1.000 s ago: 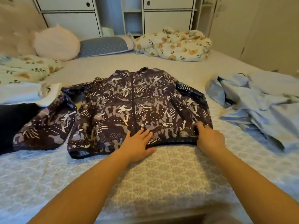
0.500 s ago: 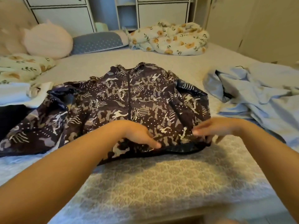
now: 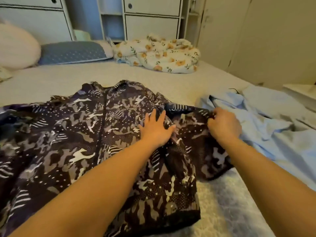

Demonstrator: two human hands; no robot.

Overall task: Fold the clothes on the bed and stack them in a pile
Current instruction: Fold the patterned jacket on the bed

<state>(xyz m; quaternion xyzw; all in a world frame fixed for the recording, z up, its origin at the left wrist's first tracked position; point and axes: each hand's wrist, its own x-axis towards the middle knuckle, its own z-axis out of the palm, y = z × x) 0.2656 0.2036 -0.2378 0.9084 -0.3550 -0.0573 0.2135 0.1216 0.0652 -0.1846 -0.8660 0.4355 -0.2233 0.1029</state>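
Jacket [image 3: 71,134] under flat left hand [image 3: 156,128] (right hand [image 3: 222,124] pinching)

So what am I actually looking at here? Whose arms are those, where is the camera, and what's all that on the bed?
There is no machine here. A person wears a camera on the head, so this single view looks forward and down along their own two bare arms.

On the bed lies a dark patterned jacket, spread out with its front up. The left hand rests flat on it with straight fingers. The right hand pinches the jacket's sleeve near its right edge.

Beside that hand lies a crumpled light blue garment. Farther back are a floral blanket in a heap, a blue-grey pillow and a pale round cushion, with white cabinets behind the bed.
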